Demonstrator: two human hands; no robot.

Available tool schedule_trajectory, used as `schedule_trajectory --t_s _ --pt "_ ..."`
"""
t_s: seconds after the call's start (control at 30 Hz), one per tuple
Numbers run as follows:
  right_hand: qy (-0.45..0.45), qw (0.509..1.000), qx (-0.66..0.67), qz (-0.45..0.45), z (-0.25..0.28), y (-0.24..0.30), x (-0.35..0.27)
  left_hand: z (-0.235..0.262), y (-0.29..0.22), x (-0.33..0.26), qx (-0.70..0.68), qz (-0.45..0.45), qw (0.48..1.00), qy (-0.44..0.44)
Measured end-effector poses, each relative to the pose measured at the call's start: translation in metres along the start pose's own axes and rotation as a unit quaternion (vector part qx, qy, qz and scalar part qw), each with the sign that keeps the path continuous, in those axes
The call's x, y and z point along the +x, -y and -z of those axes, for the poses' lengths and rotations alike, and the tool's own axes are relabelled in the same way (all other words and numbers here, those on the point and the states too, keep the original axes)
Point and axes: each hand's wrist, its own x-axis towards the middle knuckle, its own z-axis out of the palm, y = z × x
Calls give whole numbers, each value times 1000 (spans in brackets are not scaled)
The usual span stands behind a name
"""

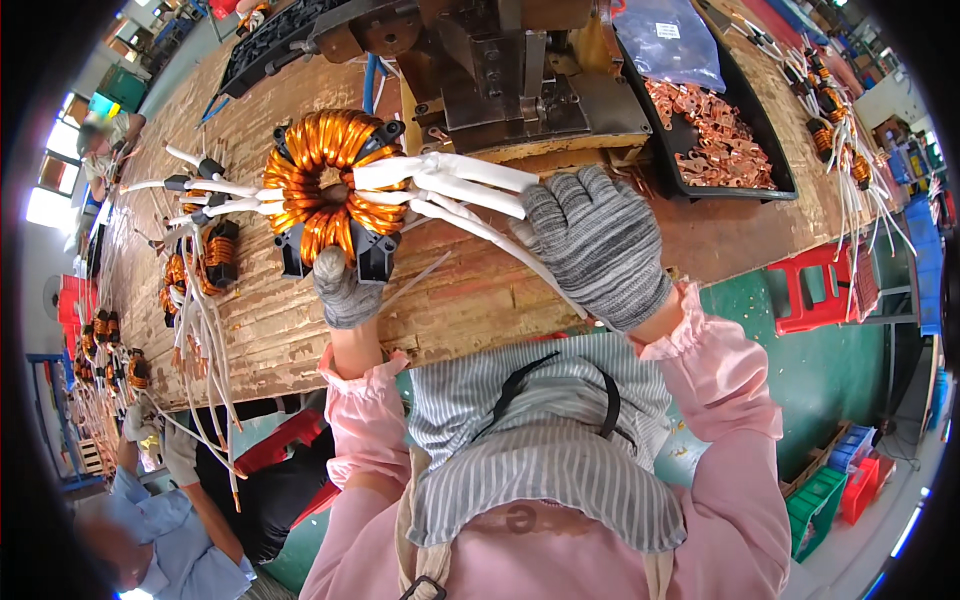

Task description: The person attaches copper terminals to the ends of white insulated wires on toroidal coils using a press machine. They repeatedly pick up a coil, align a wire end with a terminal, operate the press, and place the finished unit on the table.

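A toroidal coil [335,130] of thick copper wire on black plastic feet [376,258] is above the wooden bench, in front of a press. My left hand [347,290], in a grey knit glove, is closed on the coil's near side, with the thumb up by the black feet. White-sleeved leads [450,180] run right from the coil to my right hand [600,245], also gloved. Its fingers are curled round the lead ends and hide the tips. One thinner lead hangs below, toward the bench edge. Other white leads [225,190] stick out on the coil's left.
A dark metal press [490,90] stands just beyond my hands. Right of it, a black tray [745,193] holds copper terminals [720,140] and a plastic bag [670,45]. More coils [220,255] lie left. A co-worker [180,530] sits lower left; a red stool [805,290] is right.
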Motion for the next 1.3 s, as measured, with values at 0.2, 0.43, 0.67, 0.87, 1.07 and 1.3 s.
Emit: schedule_trajectory --t_s 0.2,0.43,0.67,0.87,1.07,1.3 --pt "-1 972 200 -124 -10 16 -26 -6 -2 -1 -26 -11 999 39" --pt "117 68 903 -408 16 29 -58 -9 7 -4 -77 -32 989 123" --pt "-119 356 754 -538 25 14 -90 7 3 -9 11 -40 995 94" --pt "3 899 369 -235 -7 34 -104 47 12 -18 -84 -63 994 -6" --pt "138 911 316 -224 3 19 -109 38 12 -11 -153 -86 984 13" --pt "47 968 -29 -246 25 -153 -87 44 14 -10 -89 -93 992 -12"
